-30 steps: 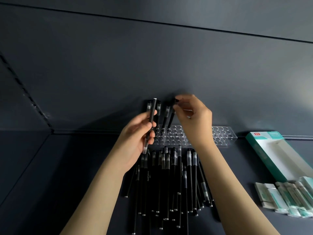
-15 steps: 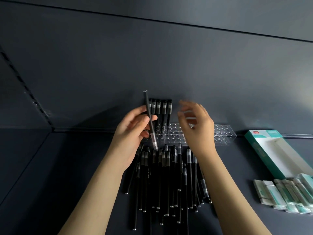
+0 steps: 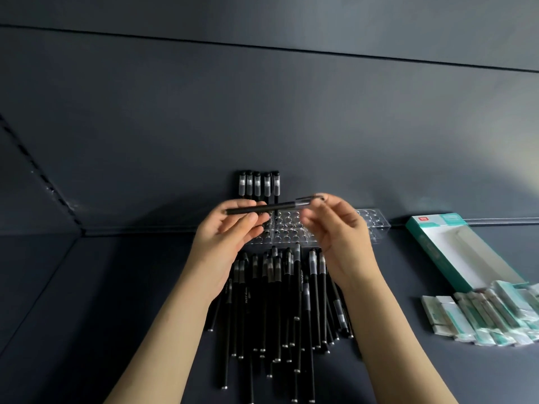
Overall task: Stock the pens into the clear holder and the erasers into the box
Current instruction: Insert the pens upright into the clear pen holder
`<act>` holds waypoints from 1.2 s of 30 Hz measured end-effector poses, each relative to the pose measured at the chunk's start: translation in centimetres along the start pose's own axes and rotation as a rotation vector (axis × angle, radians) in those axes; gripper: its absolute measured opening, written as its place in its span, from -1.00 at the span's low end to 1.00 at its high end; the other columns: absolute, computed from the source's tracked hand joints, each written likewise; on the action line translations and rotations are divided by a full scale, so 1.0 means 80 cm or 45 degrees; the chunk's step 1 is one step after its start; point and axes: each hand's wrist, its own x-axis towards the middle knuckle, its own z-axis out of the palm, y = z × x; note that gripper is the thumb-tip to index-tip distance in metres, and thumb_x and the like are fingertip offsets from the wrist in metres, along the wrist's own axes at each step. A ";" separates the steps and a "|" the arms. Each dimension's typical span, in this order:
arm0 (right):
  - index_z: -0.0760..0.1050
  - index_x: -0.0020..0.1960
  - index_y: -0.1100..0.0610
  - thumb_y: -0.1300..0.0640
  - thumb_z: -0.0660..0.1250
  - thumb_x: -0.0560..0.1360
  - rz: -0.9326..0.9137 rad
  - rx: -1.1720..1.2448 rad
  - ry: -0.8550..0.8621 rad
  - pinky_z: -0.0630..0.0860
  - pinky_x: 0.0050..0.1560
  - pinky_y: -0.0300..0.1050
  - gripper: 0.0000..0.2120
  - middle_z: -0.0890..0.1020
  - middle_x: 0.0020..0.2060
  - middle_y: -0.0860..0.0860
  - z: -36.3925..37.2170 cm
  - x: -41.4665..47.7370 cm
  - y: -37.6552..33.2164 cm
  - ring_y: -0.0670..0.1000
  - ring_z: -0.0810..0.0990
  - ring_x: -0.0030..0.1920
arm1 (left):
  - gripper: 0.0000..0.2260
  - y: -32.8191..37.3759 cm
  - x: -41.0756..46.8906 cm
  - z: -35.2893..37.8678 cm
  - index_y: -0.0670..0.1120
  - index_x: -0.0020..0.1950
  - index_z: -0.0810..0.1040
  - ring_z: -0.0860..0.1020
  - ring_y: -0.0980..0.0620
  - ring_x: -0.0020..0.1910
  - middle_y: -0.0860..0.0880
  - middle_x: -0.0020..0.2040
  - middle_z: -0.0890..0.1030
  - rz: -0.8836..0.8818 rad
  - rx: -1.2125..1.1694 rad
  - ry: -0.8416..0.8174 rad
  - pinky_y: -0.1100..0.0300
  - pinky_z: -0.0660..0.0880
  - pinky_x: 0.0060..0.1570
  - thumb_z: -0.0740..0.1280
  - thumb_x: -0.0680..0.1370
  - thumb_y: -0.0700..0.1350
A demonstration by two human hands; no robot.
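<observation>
While left hand [image 3: 224, 228] fingers grip the barrel and right hand [image 3: 335, 228] fingers pinch the capped end, pen [image 3: 271, 207] sits level over clear holder [image 3: 374, 225], which is mostly hidden by the hands. Already slotted: five pens [image 3: 258, 185]. Right edge crops erasers [image 3: 481, 319] by box [image 3: 455, 252].

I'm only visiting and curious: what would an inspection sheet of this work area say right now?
Surface: dark shelf, matte.
Job's things: five standing pens at the left end of the clear holder; loose pens piled in front of it; box lying at the right; erasers lying outside it, nearer the camera.
Clutter: nothing seen.
Hands: left hand and right hand hold one pen roughly level between them, above the holder.
Cables: nothing seen.
Surroundings: dark wall panels behind.
</observation>
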 end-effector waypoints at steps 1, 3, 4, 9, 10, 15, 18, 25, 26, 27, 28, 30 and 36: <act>0.56 -0.06 0.21 0.33 0.34 0.51 -0.051 0.058 0.064 0.63 -0.06 -0.19 -0.94 0.63 -0.22 0.07 -0.001 0.004 -0.004 -0.04 0.63 -0.25 | -0.83 0.001 -0.001 -0.003 -0.15 0.12 0.57 0.64 -0.14 0.13 -0.10 0.04 0.68 -0.002 0.013 0.021 0.07 0.57 0.11 0.31 0.55 -0.29; 0.53 -0.05 0.22 0.36 0.30 0.55 -0.181 0.089 0.172 0.63 -0.02 -0.16 -0.91 0.61 -0.15 0.12 -0.006 0.012 -0.013 -0.03 0.64 -0.23 | -0.81 0.003 -0.006 -0.012 -0.12 0.13 0.59 0.63 -0.09 0.13 -0.08 0.06 0.68 -0.004 0.108 0.057 0.07 0.56 0.13 0.35 0.52 -0.19; 0.53 -0.04 0.21 0.36 0.29 0.57 -0.254 0.052 0.220 0.63 -0.02 -0.15 -0.91 0.60 -0.13 0.14 -0.009 0.015 -0.017 -0.02 0.64 -0.22 | -0.81 0.004 -0.009 -0.018 -0.09 0.12 0.60 0.63 -0.05 0.12 -0.06 0.07 0.68 -0.004 0.213 0.076 0.07 0.55 0.14 0.37 0.51 -0.16; 0.53 -0.03 0.07 0.25 0.33 0.58 -0.579 -0.491 0.384 0.60 -0.06 -0.14 -0.90 0.66 -0.18 0.05 -0.017 0.021 -0.024 0.04 0.66 -0.17 | -0.90 -0.002 -0.031 -0.036 0.06 0.02 0.62 0.60 0.22 -0.03 0.12 -0.03 0.66 0.049 0.908 0.225 0.29 0.49 0.01 0.42 0.53 -0.10; 0.53 -0.03 0.02 0.21 0.34 0.57 -0.627 -0.624 0.381 0.59 -0.05 -0.13 -0.90 0.68 -0.18 0.02 -0.017 0.022 -0.023 0.04 0.68 -0.15 | -0.90 -0.004 -0.035 -0.037 0.07 0.01 0.61 0.58 0.22 -0.05 0.13 -0.05 0.65 0.072 1.012 0.259 0.31 0.47 -0.04 0.43 0.52 -0.08; 0.55 0.05 0.05 0.20 0.36 0.56 -0.716 -0.957 0.314 0.48 -0.10 -0.41 -0.90 0.67 -0.18 -0.09 -0.011 0.025 -0.021 -0.21 0.64 -0.17 | -0.60 -0.019 -0.051 -0.044 -0.03 0.21 0.54 0.53 0.08 0.01 0.05 0.06 0.54 0.027 1.476 0.223 0.30 0.45 -0.06 0.45 0.45 0.11; 0.58 0.06 0.09 0.21 0.36 0.55 -0.725 -1.025 0.277 0.46 -0.10 -0.44 -0.90 0.67 -0.19 -0.08 -0.008 0.028 -0.022 -0.23 0.63 -0.17 | -0.41 -0.025 -0.055 -0.040 -0.05 0.33 0.46 0.51 -0.02 0.13 -0.02 0.16 0.51 -0.136 1.561 0.179 0.09 0.49 0.10 0.41 0.42 0.24; 0.60 0.07 0.12 0.19 0.38 0.54 -0.782 -1.130 0.168 0.49 -0.08 -0.42 -0.89 0.64 -0.22 -0.14 -0.001 0.036 -0.026 -0.19 0.63 -0.18 | -0.19 -0.036 -0.060 -0.022 -0.08 0.46 0.31 0.37 -0.12 0.33 -0.08 0.35 0.37 -0.223 1.841 0.169 0.04 0.39 0.24 0.29 0.39 0.41; 0.60 0.07 0.13 0.19 0.39 0.54 -0.790 -1.150 0.150 0.50 -0.08 -0.41 -0.88 0.65 -0.21 -0.11 0.000 0.038 -0.025 -0.15 0.65 -0.18 | -0.19 -0.037 -0.060 -0.021 -0.09 0.46 0.30 0.35 -0.12 0.34 -0.08 0.36 0.36 -0.234 1.856 0.165 0.05 0.38 0.25 0.28 0.39 0.42; 0.61 0.08 0.14 0.19 0.40 0.53 -0.816 -1.193 0.130 0.50 -0.08 -0.41 -0.86 0.66 -0.21 -0.08 0.002 0.040 -0.024 -0.10 0.65 -0.18 | -0.18 -0.037 -0.061 -0.021 -0.09 0.47 0.30 0.34 -0.12 0.34 -0.08 0.37 0.35 -0.242 1.869 0.158 0.05 0.37 0.25 0.27 0.40 0.42; 0.61 0.09 0.16 0.19 0.41 0.52 -0.862 -1.258 0.109 0.50 -0.08 -0.42 -0.84 0.66 -0.21 -0.06 0.004 0.042 -0.022 -0.06 0.65 -0.19 | -0.19 -0.037 -0.061 -0.022 -0.09 0.47 0.30 0.34 -0.11 0.35 -0.07 0.37 0.34 -0.245 1.882 0.151 0.06 0.37 0.25 0.25 0.40 0.43; 0.59 0.14 0.17 0.19 0.43 0.51 -0.935 -1.374 0.055 0.52 -0.10 -0.35 -0.79 0.67 -0.21 -0.02 0.009 0.046 -0.015 -0.03 0.63 -0.22 | -0.19 -0.037 -0.062 -0.023 -0.08 0.47 0.30 0.34 -0.12 0.34 -0.07 0.36 0.34 -0.252 1.900 0.143 0.06 0.36 0.25 0.24 0.41 0.43; 0.52 0.13 0.12 0.13 0.40 0.54 -0.941 -1.519 -0.028 0.60 -0.19 0.06 -0.81 0.66 -0.19 0.01 0.024 0.056 0.007 0.06 0.60 -0.24 | -0.18 -0.035 -0.066 -0.026 -0.06 0.50 0.25 0.30 -0.13 0.38 -0.06 0.39 0.29 -0.304 1.896 0.094 0.03 0.32 0.31 0.21 0.41 0.44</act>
